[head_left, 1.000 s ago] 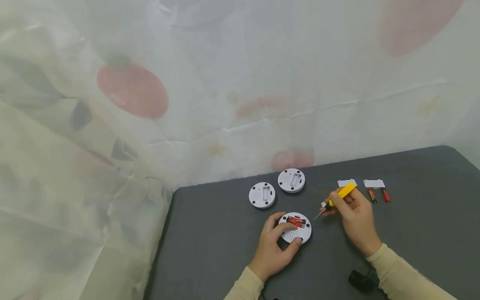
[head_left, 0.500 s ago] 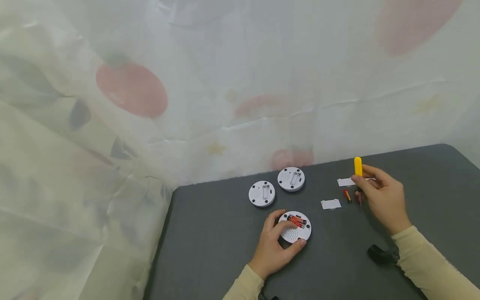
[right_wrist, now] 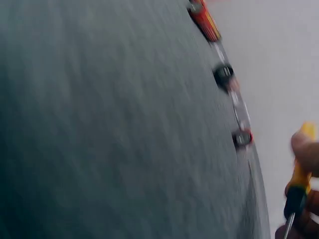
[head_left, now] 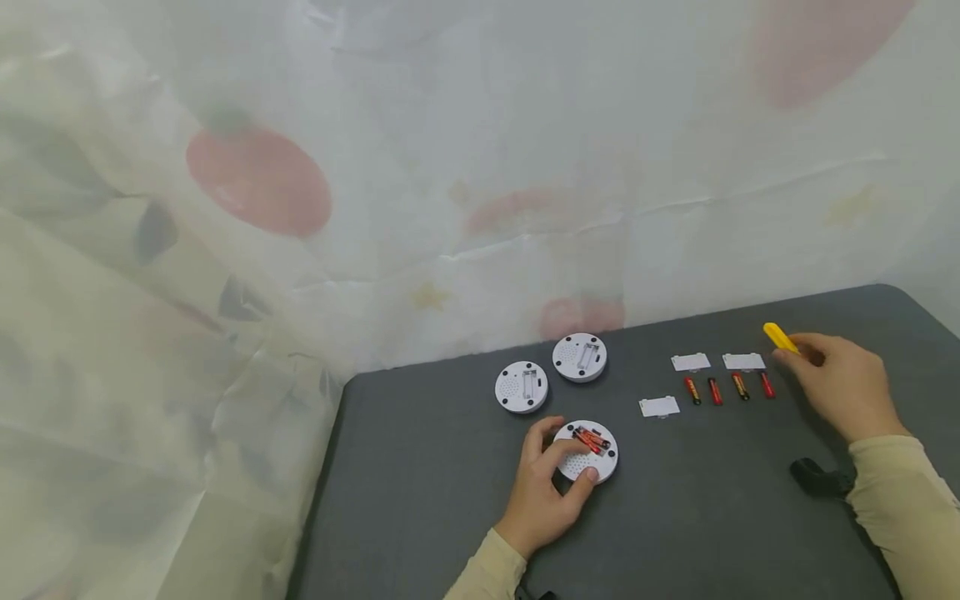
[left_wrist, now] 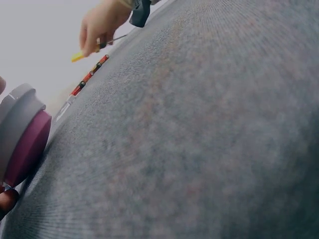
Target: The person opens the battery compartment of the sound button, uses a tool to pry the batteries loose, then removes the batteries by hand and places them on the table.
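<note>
My left hand grips a round white device, its thumb and fingers at the edge. The device lies with its perforated face up. Red batteries lie at its battery compartment. A magenta part of the device shows low down in the left wrist view. To the right, my right hand holds a yellow-handled screwdriver raised off the table. Its dark collar and metal shaft show in the right wrist view. A white battery cover lies between the hands.
Two more round white devices with open compartments stand behind the left hand. Two white covers and a row of several batteries lie near the right hand. A patterned curtain hangs behind the grey table.
My right hand has moved right with the screwdriver, away from the device. A white cover now lies on the table where that hand was near. The left hand has stayed on the device.
</note>
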